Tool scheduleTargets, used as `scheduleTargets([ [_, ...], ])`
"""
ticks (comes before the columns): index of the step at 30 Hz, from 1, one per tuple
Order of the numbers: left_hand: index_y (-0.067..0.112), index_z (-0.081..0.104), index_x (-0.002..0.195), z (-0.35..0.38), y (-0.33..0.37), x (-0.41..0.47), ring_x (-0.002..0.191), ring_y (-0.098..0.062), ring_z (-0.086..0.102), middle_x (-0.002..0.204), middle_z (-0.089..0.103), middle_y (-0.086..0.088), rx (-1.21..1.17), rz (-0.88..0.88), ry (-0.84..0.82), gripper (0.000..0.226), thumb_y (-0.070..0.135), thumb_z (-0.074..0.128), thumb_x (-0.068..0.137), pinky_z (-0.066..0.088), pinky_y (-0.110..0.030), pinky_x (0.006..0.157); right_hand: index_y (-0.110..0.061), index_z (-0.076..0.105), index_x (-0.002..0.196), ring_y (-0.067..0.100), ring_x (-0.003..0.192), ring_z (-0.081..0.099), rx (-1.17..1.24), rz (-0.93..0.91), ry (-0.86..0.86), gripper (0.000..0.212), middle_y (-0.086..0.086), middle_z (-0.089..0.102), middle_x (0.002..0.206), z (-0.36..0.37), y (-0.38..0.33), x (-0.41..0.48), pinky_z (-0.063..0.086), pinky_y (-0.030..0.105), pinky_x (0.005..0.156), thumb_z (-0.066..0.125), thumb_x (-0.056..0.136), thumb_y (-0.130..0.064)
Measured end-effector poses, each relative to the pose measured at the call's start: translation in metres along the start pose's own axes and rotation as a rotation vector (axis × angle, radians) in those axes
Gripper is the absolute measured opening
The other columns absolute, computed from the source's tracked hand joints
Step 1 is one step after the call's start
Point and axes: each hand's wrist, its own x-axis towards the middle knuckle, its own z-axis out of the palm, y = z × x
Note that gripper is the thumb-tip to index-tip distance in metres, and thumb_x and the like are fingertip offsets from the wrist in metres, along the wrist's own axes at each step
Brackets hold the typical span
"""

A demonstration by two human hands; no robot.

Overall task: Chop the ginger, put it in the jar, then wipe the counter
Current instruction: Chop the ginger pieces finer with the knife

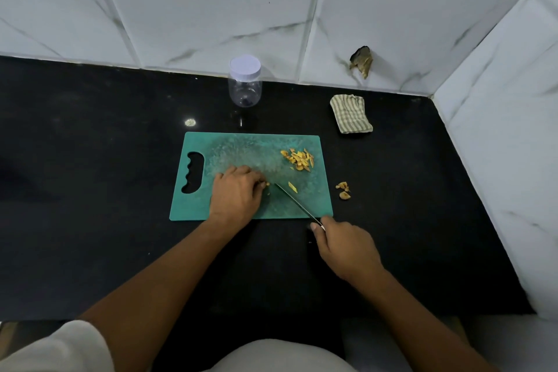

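Ginger (pixel 266 183) is pinned on the board (pixel 241 145) by the left hand's (pixel 235 193) curled fingers. The knife (pixel 294 201) is gripped by the right hand (pixel 344 246) off the near edge. Bare counter (pixel 105 160) is left on each side.

Yellow ginger chips (pixel 299 159) heap at the green cutting board's (pixel 235 145) right corner — one sliver (pixel 292 186) lies apart beside the knife (pixel 297 205), whose tip points at a small ginger piece (pixel 267 183). The clear jar (pixel 245 90) stands upright behind the board, white lid (pixel 245 65) on; the striped cloth (pixel 350 114) lies folded to its right.
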Motion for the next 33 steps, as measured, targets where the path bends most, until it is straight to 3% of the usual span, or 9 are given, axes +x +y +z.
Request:
scheduleTargets([
  [3, 0.031, 0.074, 0.114, -0.001, -0.003, -0.002, 0.100, -0.019, 0.058, 0.105, 0.067, 0.007, 0.020, 0.029, -0.018, 0.025, 0.045, 0.060, 0.098, 0.044, -0.041, 0.087, -0.026, 0.051, 0.102, 0.016, 0.066, 0.062, -0.061, -0.012, 0.039, 0.040, -0.005, 0.059, 0.076, -0.006, 0.008, 0.011, 0.055, 0.040, 0.067, 0.022, 0.109, -0.052],
  [9, 0.033, 0.074, 0.113, -0.006, -0.006, -0.004, 0.099, -0.019, 0.058, 0.103, 0.070, 0.008, 0.042, 0.037, -0.020, 0.022, 0.042, 0.063, 0.097, 0.044, -0.040, 0.086, -0.021, 0.055, 0.108, 0.023, 0.069, 0.064, -0.128, -0.028, 0.091, 0.044, 0.000, 0.063, 0.082, -0.026, 0.013, 0.044, 0.054, 0.040, 0.065, 0.022, 0.109, -0.048],
  [13, 0.035, 0.074, 0.108, -0.004, -0.003, -0.008, 0.096, -0.015, 0.058, 0.101, 0.070, 0.012, 0.053, 0.023, -0.010, 0.020, 0.047, 0.066, 0.093, 0.043, -0.038, 0.084, -0.019, 0.055, 0.107, 0.021, 0.066, 0.055, -0.064, -0.019, 0.134, 0.042, -0.002, 0.058, 0.079, -0.033, 0.006, 0.051, 0.044, 0.038, 0.061, 0.024, 0.110, -0.047],
  [21, 0.033, 0.072, 0.103, 0.001, 0.000, -0.012, 0.093, -0.012, 0.055, 0.097, 0.068, 0.013, 0.026, -0.019, 0.014, 0.026, 0.054, 0.067, 0.089, 0.044, -0.037, 0.083, -0.024, 0.052, 0.102, 0.017, 0.069, 0.063, 0.045, 0.046, 0.041, 0.041, -0.004, 0.060, 0.078, -0.009, -0.006, 0.020, 0.056, 0.042, 0.067, 0.023, 0.109, -0.051],
  [24, 0.034, 0.068, 0.106, 0.002, 0.000, -0.012, 0.096, -0.013, 0.057, 0.099, 0.070, 0.012, 0.016, -0.031, 0.014, 0.033, 0.060, 0.066, 0.087, 0.047, -0.040, 0.086, -0.026, 0.046, 0.090, 0.013, 0.062, 0.058, 0.164, 0.071, 0.071, 0.038, -0.005, 0.058, 0.073, -0.010, -0.010, 0.012, 0.044, 0.035, 0.056, 0.026, 0.110, -0.051],
  [27, 0.032, 0.065, 0.125, 0.003, 0.000, -0.015, 0.101, -0.017, 0.060, 0.105, 0.071, 0.009, 0.002, -0.025, 0.018, 0.046, 0.059, 0.066, 0.088, 0.047, -0.039, 0.087, -0.027, 0.042, 0.082, 0.010, 0.059, 0.055, 0.217, 0.082, 0.065, 0.039, -0.005, 0.057, 0.070, -0.008, -0.012, 0.004, 0.033, 0.031, 0.050, 0.028, 0.110, -0.051],
  [30, 0.031, 0.070, 0.122, 0.003, -0.003, -0.018, 0.095, -0.016, 0.057, 0.101, 0.069, 0.009, -0.005, 0.023, 0.028, 0.036, 0.051, 0.067, 0.091, 0.043, -0.037, 0.081, -0.025, 0.046, 0.084, 0.012, 0.062, 0.058, 0.250, 0.087, 0.028, 0.040, -0.004, 0.058, 0.072, -0.002, -0.011, -0.001, 0.043, 0.034, 0.056, 0.029, 0.109, -0.052],
  [33, 0.031, 0.072, 0.114, 0.002, -0.003, -0.017, 0.091, -0.015, 0.057, 0.097, 0.069, 0.011, -0.011, 0.027, 0.029, 0.029, 0.048, 0.069, 0.090, 0.043, -0.037, 0.079, -0.027, 0.045, 0.082, 0.009, 0.062, 0.057, 0.286, 0.085, 0.022, 0.039, -0.004, 0.058, 0.072, -0.002, -0.012, -0.003, 0.037, 0.030, 0.053, 0.030, 0.110, -0.051],
])
